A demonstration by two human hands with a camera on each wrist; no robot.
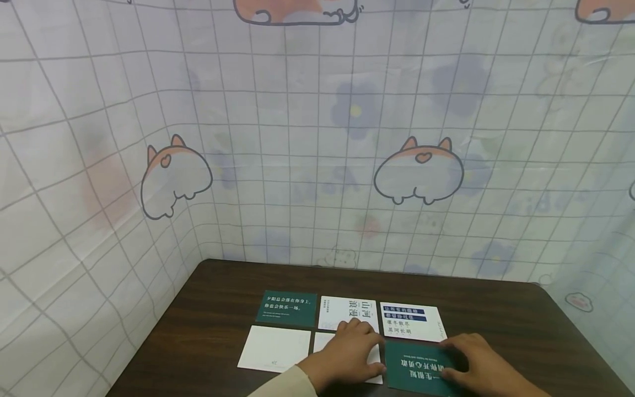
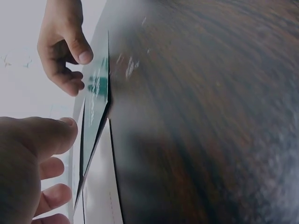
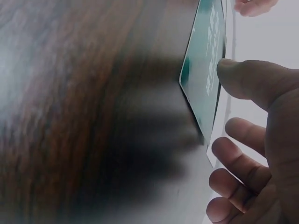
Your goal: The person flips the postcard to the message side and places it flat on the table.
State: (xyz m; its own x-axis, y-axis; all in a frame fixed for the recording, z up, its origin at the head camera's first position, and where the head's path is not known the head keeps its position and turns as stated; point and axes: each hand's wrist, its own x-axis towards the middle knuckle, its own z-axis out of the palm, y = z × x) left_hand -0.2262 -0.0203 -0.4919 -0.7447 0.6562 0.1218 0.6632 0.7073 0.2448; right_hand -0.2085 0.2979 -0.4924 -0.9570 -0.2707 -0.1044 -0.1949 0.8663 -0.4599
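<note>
A dark green card (image 1: 408, 358) with white lettering lies between both hands, its print upside down in the head view. My right hand (image 1: 488, 366) is at its right edge, and in the right wrist view the thumb (image 3: 231, 74) overlaps the card's edge with the other fingers loosely bent. My left hand (image 1: 347, 353) lies over a white card (image 1: 322, 341), hiding most of it, thumb and fingertips close by the green card's left edge. In the left wrist view the green card (image 2: 96, 100) overlaps a white card beneath it.
Behind is a row of a green card (image 1: 286, 309), a white card with large characters (image 1: 342, 313) and a white card with blue bands (image 1: 412, 322). A blank white card (image 1: 275, 348) lies front left. The dark wooden table (image 1: 198, 331) ends at a patterned curtain (image 1: 297, 165).
</note>
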